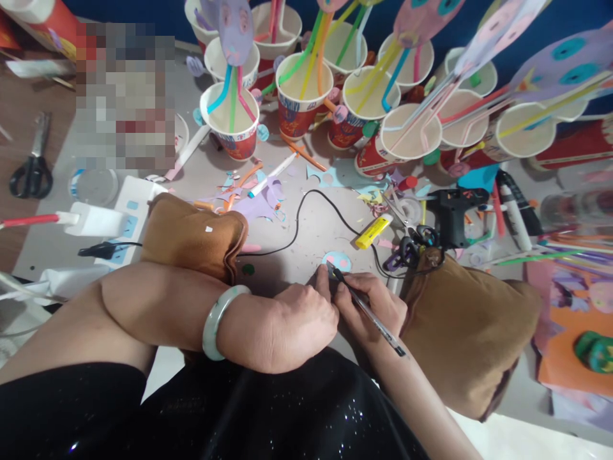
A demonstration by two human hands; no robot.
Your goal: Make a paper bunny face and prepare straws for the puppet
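Observation:
My right hand [380, 310] grips a clear-barrelled pen [371, 313] with a black tip end, held at a slant. Its tip is beside a small light-blue paper cutout [342, 259] with pink spots, lying on the table. My left hand [304, 326] has its fingers curled and its index finger pressed down on the near edge of the cutout, holding it against the table. That fingertip partly covers the paper. A pale green bangle [218, 326] is on my left wrist.
Paper cups [234, 128] with straws and paper faces line the back. Nearby are a yellow tube [373, 231], scissors [412, 239], a black glue gun [453, 214] and a black cable [297, 220]. Brown cushions [472, 332] flank my arms; a power strip [127, 211] is left.

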